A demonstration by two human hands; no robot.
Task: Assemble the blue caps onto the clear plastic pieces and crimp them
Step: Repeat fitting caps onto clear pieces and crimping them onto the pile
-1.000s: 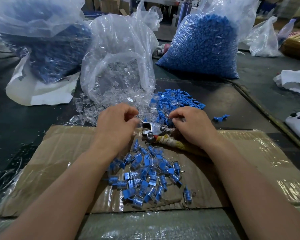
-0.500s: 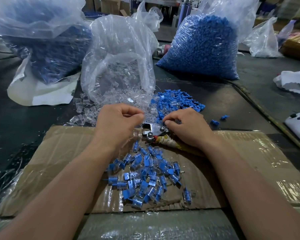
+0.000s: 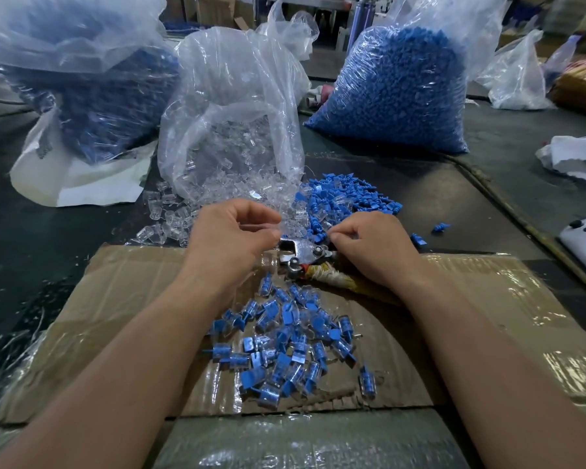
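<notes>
Pliers (image 3: pixel 303 249) lie flat on the cardboard (image 3: pixel 115 316), near its far edge, between the two hands. Their long side runs left to right. The metal head points left, toward the left hand (image 3: pixel 230 247). The handle, wrapped in yellow tape, goes right and slips under the right hand (image 3: pixel 374 253).

The left hand's fingers (image 3: pixel 247 208) are curled in, with the thumb close to the fingertips. I cannot tell if they hold a clear piece. The right hand's fingers (image 3: pixel 351 225) are curled too, and the thumb and first finger meet at the near edge of the loose blue caps (image 3: pixel 349 199). I cannot tell if a cap is between them.

The blue caps sit in a small heap on the dark worktop (image 3: pixel 48 252), just past the far edge of the cardboard. Clear pieces (image 3: pixel 170 216) spill out beside them from an open clear bag (image 3: pixel 230 106). Finished pieces (image 3: pixel 285 346), blue inside clear, lie in a heap in the middle of the cardboard, between the two arms. They point every which way.

A full bag of blue caps (image 3: pixel 396 93) stands toward the far right of the worktop. Another bag of blue parts (image 3: pixel 82 72) stands at the far left.
</notes>
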